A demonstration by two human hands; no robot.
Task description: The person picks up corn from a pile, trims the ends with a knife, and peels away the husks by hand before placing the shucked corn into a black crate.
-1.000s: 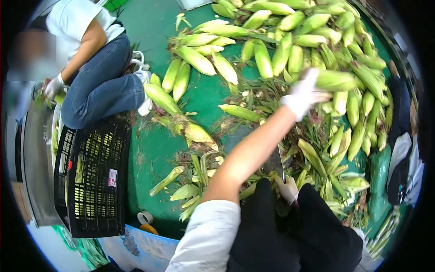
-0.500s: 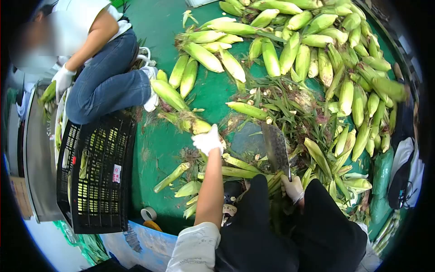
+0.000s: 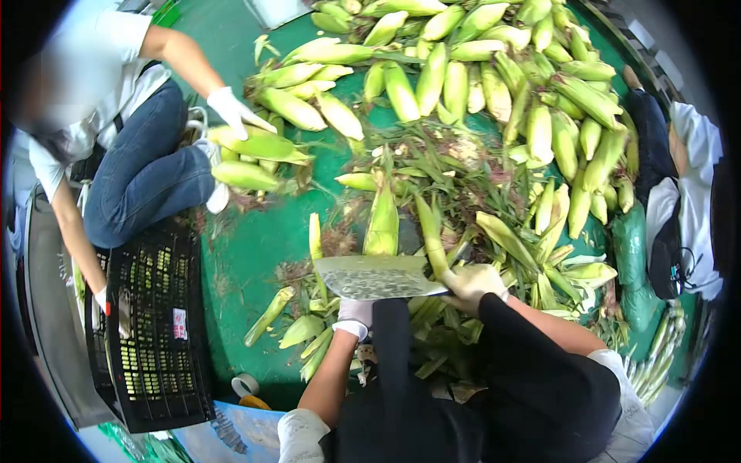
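My right hand [image 3: 472, 285], in a pale glove, is wrapped round the handle of a cleaver [image 3: 370, 278]. Its broad, wet-looking blade lies crosswise to the left. Just below the blade is my gloved left hand [image 3: 356, 312], its fingers partly hidden by it. An ear of corn in its husk [image 3: 382, 220] points away from me on the blade's far side, its lower end covered; it appears held by my left hand. Close to my right hand a green corn stalk piece [image 3: 432, 231] sticks up.
Husked-on corn ears [image 3: 532, 92] are heaped at the back and right, with trimmed leaves [image 3: 463, 174] before them. On the left, a co-worker's gloved hand [image 3: 235, 112] grips an ear; the other is at a black crate [image 3: 158, 332]. A tape roll [image 3: 245, 384] lies near a blue bin.
The cleaver has swung up and left from beside my knee to lie crosswise. My left hand has drawn back toward me, with an ear before it. The co-worker's hand has reached the corn.
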